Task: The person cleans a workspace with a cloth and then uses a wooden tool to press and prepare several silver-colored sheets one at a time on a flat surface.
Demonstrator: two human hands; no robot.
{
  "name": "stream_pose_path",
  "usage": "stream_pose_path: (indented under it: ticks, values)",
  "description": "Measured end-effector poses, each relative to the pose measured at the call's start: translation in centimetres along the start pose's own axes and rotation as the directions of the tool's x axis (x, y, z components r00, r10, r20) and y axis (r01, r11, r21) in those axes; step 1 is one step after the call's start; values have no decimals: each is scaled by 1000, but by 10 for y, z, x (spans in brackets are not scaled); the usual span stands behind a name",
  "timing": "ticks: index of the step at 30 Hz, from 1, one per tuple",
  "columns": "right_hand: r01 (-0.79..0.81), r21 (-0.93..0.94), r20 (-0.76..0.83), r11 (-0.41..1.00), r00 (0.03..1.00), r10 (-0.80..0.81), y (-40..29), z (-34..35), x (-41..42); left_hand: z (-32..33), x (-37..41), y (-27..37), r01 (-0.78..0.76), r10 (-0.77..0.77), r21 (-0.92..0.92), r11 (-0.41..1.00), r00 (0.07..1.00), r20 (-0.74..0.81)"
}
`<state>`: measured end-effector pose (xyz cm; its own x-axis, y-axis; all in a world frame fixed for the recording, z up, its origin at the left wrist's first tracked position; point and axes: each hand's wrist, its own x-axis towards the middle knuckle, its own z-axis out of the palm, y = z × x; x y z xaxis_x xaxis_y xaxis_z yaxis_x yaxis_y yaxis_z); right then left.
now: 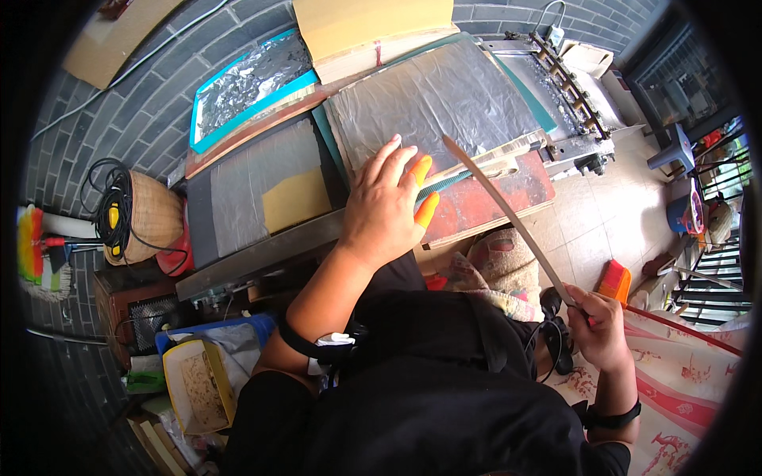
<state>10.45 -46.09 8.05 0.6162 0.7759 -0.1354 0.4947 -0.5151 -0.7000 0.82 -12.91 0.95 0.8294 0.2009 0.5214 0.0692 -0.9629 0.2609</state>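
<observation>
My left hand (387, 202), with orange finger cots on two fingertips, is spread palm down at the near left corner of a stack of paper topped by a dark, wrinkled sheet (428, 101). Nothing shows in its grasp, though the palm is hidden. My right hand (598, 327) holds a long, thin flat strip or blade (512, 217) by its lower end. The strip's pointed tip reaches over the near edge of the stack; I cannot tell if it touches. Left of the stack, a grey sheet (238, 202) and a yellow-brown piece (297, 199) lie on a dark board (199, 226).
A blue-rimmed tray (253, 113) of crumpled silvery foil stands at the back left, near a block of paper (381, 50). A metal device (571, 101) stands to the right. Left are a woven basket (155, 208) with black cable and a yellow bin (199, 387). Patterned cloth (673, 381) lies lower right.
</observation>
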Motion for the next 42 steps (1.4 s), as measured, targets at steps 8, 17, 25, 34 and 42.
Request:
stream_pose_path:
  ticks: [8,17,25,34,42]
  values:
    - [-19,199,25,980,1000,14,13,-11,-17,2,0,1,37,-37,-6,999,999,22]
    - [-88,195,112,977,992,67,15,-14,-23,3,0,0,18,-19,-21,1000,999,-49]
    - [-106,285,84,953,993,85,14,1,-9,-1,0,-9,27,-34,-35,999,980,-196]
    - [-131,291,108,948,989,103,2,7,10,0,-3,-11,19,-32,-61,998,975,-220]
    - [-112,282,84,953,992,92,0,7,12,0,-3,-11,21,-34,-62,998,977,-212]
